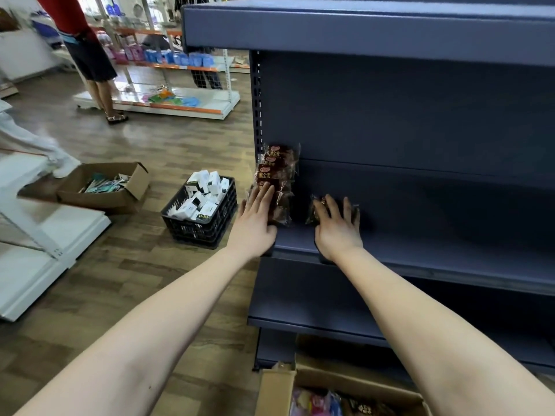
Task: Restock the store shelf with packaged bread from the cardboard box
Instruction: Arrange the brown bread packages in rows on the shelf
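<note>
So the dark blue metal store shelf (pixel 435 247) is mostly bare board. At the far left end of the middle board there's a row of brown plastic-wrapped bread packs (pixel 274 172) standing one behind another, and one more clear-wrapped brown bread pack (pixel 312 216) just beside it, with a gap between. The wood-look plank floor (pixel 150 265) carries a black plastic crate (pixel 204 229) full of small white boxes, an open brown cardboard box (pixel 120 201) further left, and an open tan cardboard box (pixel 276 391) at the shelf's foot (colourful packets inside).
</note>
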`<act>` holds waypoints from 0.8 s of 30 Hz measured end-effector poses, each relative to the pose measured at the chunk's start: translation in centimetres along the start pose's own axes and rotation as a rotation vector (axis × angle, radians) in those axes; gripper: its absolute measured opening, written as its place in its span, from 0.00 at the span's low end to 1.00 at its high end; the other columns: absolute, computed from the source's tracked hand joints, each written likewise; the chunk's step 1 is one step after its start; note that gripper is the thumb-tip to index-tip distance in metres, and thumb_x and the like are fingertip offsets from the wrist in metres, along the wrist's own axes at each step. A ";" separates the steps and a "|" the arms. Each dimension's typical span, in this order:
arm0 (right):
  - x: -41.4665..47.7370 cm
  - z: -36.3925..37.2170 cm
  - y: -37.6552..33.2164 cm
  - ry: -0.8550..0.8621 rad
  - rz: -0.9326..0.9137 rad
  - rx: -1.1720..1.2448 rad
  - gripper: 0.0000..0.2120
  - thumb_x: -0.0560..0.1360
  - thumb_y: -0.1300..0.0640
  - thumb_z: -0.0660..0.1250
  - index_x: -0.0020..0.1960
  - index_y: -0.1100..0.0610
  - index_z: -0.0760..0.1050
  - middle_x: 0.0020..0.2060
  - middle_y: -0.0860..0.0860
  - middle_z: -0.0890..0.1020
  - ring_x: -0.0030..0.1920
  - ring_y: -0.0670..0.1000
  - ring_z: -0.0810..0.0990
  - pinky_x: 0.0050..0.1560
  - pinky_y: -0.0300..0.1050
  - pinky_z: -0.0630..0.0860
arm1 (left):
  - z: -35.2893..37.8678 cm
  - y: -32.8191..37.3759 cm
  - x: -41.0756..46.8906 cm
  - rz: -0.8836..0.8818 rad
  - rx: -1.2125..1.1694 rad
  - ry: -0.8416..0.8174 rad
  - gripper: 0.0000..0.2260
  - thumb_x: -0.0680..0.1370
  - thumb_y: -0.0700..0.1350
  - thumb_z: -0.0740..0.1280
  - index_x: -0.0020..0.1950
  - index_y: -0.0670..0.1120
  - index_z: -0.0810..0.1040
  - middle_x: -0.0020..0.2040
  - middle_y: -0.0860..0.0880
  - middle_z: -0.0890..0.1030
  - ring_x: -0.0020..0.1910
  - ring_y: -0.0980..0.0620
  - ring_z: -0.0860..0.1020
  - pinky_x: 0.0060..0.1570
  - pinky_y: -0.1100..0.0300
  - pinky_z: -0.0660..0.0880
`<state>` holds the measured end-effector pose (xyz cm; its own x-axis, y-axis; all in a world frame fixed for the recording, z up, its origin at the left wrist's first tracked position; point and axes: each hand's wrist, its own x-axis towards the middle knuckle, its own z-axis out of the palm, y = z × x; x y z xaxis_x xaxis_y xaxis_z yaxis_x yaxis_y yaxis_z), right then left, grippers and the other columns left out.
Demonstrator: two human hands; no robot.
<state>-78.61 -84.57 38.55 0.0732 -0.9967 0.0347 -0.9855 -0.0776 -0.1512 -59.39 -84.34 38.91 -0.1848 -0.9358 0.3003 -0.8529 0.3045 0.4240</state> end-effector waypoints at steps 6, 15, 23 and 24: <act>0.1 0.0 0.0 -0.003 0.004 0.024 0.28 0.80 0.55 0.51 0.78 0.49 0.47 0.77 0.49 0.46 0.75 0.61 0.39 0.73 0.63 0.42 | -0.1 -2.7 -2.4 -0.108 -0.053 0.116 0.35 0.70 0.46 0.56 0.77 0.42 0.54 0.77 0.47 0.58 0.77 0.50 0.52 0.74 0.49 0.46; 0.1 -0.1 0.0 -0.021 0.009 0.041 0.28 0.80 0.55 0.51 0.78 0.48 0.47 0.77 0.50 0.43 0.76 0.60 0.38 0.74 0.62 0.41 | -1.8 -2.6 -1.2 -0.132 -0.064 0.184 0.30 0.72 0.45 0.53 0.75 0.41 0.59 0.76 0.46 0.61 0.76 0.49 0.56 0.74 0.52 0.48; 0.3 -1.0 -0.2 -0.047 -0.002 -0.057 0.28 0.80 0.51 0.53 0.78 0.48 0.48 0.77 0.50 0.48 0.76 0.61 0.45 0.73 0.63 0.47 | -1.1 1.1 0.5 0.056 -0.008 0.149 0.25 0.76 0.49 0.53 0.72 0.44 0.67 0.73 0.46 0.66 0.74 0.47 0.61 0.73 0.49 0.51; 0.5 -1.3 -0.1 -0.053 -0.008 -0.095 0.28 0.80 0.49 0.53 0.78 0.49 0.47 0.77 0.50 0.49 0.75 0.61 0.47 0.73 0.63 0.49 | -0.9 1.6 0.8 0.096 0.013 0.138 0.24 0.75 0.49 0.54 0.71 0.44 0.69 0.72 0.45 0.68 0.73 0.46 0.63 0.73 0.49 0.53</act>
<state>-78.66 -85.03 39.87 0.0866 -0.9961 -0.0173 -0.9947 -0.0855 -0.0567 -60.48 -84.46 40.61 -0.1977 -0.8689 0.4538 -0.8412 0.3880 0.3766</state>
